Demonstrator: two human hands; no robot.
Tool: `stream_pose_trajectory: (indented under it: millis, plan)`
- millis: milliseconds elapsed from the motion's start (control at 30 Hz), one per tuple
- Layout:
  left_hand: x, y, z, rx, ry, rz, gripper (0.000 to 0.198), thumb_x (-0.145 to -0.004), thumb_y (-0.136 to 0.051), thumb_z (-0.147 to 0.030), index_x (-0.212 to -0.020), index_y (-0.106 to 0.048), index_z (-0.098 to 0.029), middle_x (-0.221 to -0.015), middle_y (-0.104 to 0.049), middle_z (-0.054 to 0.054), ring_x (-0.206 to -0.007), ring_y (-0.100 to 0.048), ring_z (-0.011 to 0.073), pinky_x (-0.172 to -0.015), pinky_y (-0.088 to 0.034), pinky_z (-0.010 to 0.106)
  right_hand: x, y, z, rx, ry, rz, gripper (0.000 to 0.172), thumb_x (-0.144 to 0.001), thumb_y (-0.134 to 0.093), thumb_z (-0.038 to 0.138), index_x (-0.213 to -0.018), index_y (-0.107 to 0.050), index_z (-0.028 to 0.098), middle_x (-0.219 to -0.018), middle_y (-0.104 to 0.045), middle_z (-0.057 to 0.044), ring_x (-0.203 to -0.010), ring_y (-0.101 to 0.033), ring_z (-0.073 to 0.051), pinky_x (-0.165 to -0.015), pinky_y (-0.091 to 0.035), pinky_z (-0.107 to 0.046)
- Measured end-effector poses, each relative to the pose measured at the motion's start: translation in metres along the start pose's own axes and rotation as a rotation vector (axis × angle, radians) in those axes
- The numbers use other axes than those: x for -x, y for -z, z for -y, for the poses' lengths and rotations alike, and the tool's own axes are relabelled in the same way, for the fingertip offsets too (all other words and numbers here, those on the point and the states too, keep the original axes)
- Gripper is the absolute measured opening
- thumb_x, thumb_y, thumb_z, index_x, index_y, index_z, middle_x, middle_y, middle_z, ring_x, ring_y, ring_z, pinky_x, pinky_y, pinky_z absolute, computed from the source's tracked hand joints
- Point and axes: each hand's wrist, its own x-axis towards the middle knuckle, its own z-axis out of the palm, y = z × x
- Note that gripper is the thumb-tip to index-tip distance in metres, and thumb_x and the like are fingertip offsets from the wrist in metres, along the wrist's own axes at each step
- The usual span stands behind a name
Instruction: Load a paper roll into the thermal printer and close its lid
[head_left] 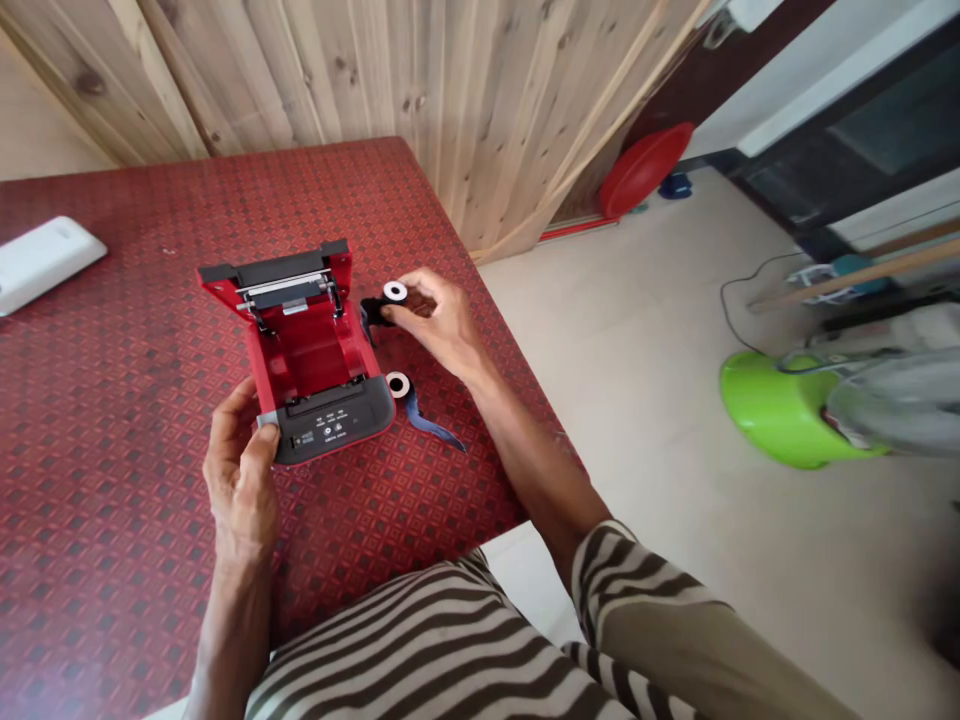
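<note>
A: Table, red. Printer stands on it, lid tipped open toward the far side.
B: Hands?
A: Left hand pinches the printer's near left corner. Right hand is closed round a ribbon roll, just right of the open bay, core facing up.
B: Second roll?
A: Lying on the table, just beside the near right corner. Right hand is nearer.

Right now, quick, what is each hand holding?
Left hand: fingers closed on the front corner of the red printer.
Right hand: fingers closed on a dark roll with a white core.
</note>
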Motion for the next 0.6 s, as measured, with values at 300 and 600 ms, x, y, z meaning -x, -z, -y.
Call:
stream_pose_trajectory:
  millis: [300,600]
  plan:
    - [-0.001,0.0,-0.001,0.036,0.001,0.013,0.05,-0.097,-0.075,-0.046,-0.145,-0.074,-0.031,-0.142,-0.075,0.006,-0.128,-0.069,0.0278,-0.114,-0.052,0.043,0.014,0.002,-0.005,0.142,-0.087,0.096,0.041,-0.085,-0.087,0.025,-0.122,-0.069,0.024,-0.122,-0.084,-0.006,-0.104,-0.078,-0.023,-0.092,-0.062,-0.041]
    - [-0.001,-0.005,-0.006,-0.01,0.001,-0.017,0.055,-0.093,-0.076,-0.05,-0.144,-0.074,-0.029,-0.137,-0.077,0.005,-0.124,-0.071,0.0277,-0.113,-0.054,0.044,0.078,0.037,0.027,0.15,-0.147,0.401,0.037,-0.091,-0.081,0.016,-0.127,-0.08,0.023,-0.122,-0.084,-0.005,-0.092,-0.076,-0.018,-0.089,-0.059,-0.037]
